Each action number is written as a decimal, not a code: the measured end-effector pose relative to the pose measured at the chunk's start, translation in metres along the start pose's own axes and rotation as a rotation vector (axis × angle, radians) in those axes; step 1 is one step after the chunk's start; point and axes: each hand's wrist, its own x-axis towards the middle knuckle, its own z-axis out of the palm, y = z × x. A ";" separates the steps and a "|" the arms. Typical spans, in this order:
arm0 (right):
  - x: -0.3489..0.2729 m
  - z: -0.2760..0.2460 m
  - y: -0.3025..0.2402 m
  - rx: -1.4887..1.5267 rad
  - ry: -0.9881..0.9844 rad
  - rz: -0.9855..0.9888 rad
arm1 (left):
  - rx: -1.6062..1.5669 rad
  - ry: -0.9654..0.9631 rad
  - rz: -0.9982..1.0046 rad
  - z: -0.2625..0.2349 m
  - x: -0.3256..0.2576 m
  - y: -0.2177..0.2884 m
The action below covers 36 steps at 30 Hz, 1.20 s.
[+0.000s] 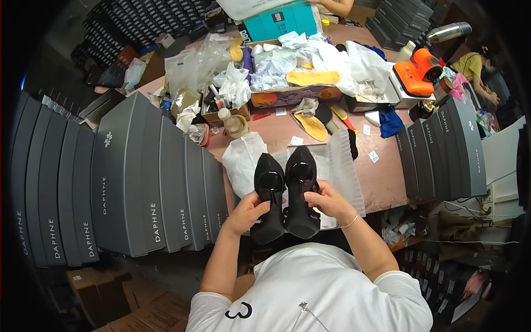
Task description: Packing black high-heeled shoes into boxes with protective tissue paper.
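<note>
A pair of black pointed high-heeled shoes is held up side by side in front of me, toes pointing away. My left hand [247, 214] is closed round the left shoe [269, 180], thumb on top. Round the right shoe [301, 169] my right hand [333, 203] is closed in the same way. Beneath the shoes lies an open box, mostly hidden by them and my hands. White tissue paper [243, 157] spreads to the left of the shoes, and a ribbed white foam sheet [344, 160] lies to their right.
Dark grey shoeboxes [127, 182] stand in a row at the left, more shoeboxes [442, 149] at the right. Farther back are a carton of crumpled paper [296, 97], yellow insoles [311, 127], a brush [343, 117], a jar [232, 123] and an orange device [417, 72]. Another person [475, 74] is at far right.
</note>
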 end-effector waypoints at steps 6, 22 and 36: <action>-0.007 -0.010 0.013 0.160 -0.046 0.070 | -0.226 0.044 -0.089 0.013 -0.002 -0.018; -0.012 -0.024 0.018 0.281 -0.016 0.047 | -0.371 0.053 -0.177 0.023 0.022 -0.021; -0.003 -0.017 0.029 0.345 0.092 0.127 | -0.426 0.083 -0.180 0.014 0.021 -0.034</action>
